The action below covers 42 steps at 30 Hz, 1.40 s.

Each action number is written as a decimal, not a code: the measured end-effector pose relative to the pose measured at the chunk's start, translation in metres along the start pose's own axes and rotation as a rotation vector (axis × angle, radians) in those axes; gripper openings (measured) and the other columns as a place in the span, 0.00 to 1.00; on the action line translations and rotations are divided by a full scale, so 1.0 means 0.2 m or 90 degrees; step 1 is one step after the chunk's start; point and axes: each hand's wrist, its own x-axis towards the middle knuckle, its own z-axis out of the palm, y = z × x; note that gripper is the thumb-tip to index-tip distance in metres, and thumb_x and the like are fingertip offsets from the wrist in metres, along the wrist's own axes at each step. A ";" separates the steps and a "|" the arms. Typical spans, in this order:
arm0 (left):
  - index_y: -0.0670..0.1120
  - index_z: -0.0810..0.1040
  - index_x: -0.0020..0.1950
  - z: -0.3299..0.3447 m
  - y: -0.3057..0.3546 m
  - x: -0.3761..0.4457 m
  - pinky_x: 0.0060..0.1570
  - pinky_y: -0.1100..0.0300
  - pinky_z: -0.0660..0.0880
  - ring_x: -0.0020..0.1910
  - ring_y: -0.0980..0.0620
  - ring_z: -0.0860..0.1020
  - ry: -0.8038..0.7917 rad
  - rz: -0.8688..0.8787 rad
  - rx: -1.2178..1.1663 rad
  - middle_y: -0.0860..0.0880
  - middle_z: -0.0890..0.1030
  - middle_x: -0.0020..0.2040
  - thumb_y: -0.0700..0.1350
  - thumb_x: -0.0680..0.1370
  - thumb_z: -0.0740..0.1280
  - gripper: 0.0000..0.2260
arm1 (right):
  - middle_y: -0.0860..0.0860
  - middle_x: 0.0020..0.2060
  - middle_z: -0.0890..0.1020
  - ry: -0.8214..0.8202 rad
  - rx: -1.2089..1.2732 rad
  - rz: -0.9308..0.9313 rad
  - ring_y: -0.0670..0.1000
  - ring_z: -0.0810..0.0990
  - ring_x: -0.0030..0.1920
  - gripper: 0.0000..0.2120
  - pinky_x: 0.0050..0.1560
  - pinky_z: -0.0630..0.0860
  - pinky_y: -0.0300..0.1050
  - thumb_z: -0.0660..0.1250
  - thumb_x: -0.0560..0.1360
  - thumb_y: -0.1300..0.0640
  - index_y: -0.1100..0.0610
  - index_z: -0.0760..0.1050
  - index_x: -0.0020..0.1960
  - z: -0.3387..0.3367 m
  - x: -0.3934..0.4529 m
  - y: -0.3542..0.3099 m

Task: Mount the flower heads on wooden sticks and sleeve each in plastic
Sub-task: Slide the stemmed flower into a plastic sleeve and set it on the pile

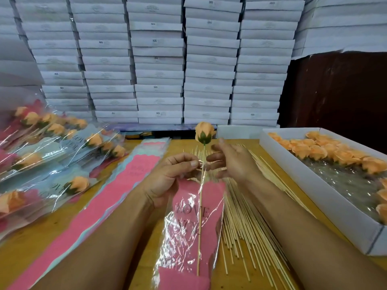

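White boxes stack high behind the wooden worktop [257,143]. The left hand [167,174] pinches the wooden stick [200,206], apparently together with the plastic sleeve [188,227] mouth, feeding the flower head [204,131] downward; the right hand [232,162] hovers beside, grip released, to guide.

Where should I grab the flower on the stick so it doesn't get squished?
Hold the bare stick just below the flower head, above the sleeve, pinching from the side as the left hand does. The stick stands upright and is thin and stiff there, while the petals look soft and the plastic looks crinkly.
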 end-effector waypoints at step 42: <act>0.38 0.78 0.45 0.08 -0.01 0.02 0.28 0.65 0.74 0.27 0.57 0.76 0.135 0.100 0.016 0.49 0.79 0.30 0.39 0.69 0.71 0.07 | 0.49 0.38 0.85 -0.172 0.021 0.012 0.46 0.82 0.39 0.12 0.41 0.78 0.39 0.71 0.77 0.48 0.57 0.83 0.52 0.00 -0.08 -0.06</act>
